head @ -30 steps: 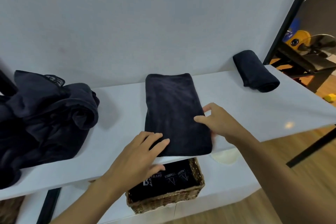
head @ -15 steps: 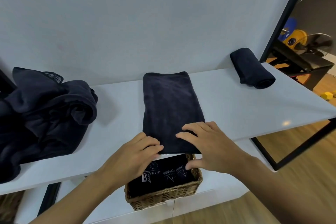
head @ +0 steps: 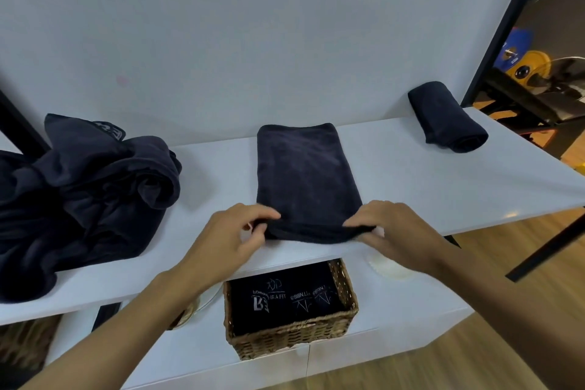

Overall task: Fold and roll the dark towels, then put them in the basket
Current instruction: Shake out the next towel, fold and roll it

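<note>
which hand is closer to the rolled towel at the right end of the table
Right. The right hand holds the folded towel, left of the rolled towel; the left hand holds it farther left.

The left forearm [head: 126,323] is stretched forward from the lower left and the right forearm [head: 493,291] from the lower right, and the two are angled toward each other. The left hand [head: 232,239] is held palm down with fingers curled, and the near left corner of the towel [head: 305,174] is pinched between fingers and thumb. The right hand [head: 397,231] is set likewise at the near right corner; its thumb seems tucked beneath, though it is hidden.
</note>
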`<state>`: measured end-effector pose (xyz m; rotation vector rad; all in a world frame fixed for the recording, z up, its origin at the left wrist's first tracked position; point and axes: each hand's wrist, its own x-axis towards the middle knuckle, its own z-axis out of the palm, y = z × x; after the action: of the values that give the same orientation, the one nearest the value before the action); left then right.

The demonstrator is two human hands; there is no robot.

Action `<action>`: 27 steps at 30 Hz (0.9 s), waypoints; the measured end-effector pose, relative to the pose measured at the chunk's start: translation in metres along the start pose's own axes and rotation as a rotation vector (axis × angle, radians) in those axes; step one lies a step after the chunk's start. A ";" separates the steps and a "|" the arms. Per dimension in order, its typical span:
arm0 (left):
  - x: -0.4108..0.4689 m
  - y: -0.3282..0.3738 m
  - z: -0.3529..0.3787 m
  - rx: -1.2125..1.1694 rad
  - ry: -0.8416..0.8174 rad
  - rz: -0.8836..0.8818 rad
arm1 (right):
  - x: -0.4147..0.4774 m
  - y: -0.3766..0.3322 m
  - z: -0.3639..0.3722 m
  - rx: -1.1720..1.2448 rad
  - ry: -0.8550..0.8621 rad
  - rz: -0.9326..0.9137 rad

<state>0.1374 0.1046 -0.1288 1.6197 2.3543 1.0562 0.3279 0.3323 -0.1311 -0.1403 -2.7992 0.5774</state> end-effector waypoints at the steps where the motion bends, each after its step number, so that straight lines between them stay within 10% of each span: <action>1: 0.005 0.003 -0.003 -0.077 -0.010 -0.060 | 0.003 -0.002 -0.005 0.136 0.026 0.090; 6: 0.035 0.003 -0.010 -0.327 -0.034 -0.279 | 0.033 -0.001 -0.026 0.530 0.042 0.404; 13: 0.061 -0.002 0.008 -0.381 0.067 -0.504 | 0.052 0.010 -0.015 0.439 -0.011 0.590; 20: 0.074 0.004 0.008 -0.262 0.146 -0.431 | 0.026 -0.002 0.007 -0.131 0.241 -0.052; 27: 0.085 -0.003 0.010 -0.220 0.128 -0.530 | 0.026 0.009 0.015 -0.442 0.211 -0.129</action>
<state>0.1026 0.1811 -0.1127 0.8061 2.4289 1.2566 0.2994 0.3386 -0.1411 -0.1009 -2.6569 -0.0890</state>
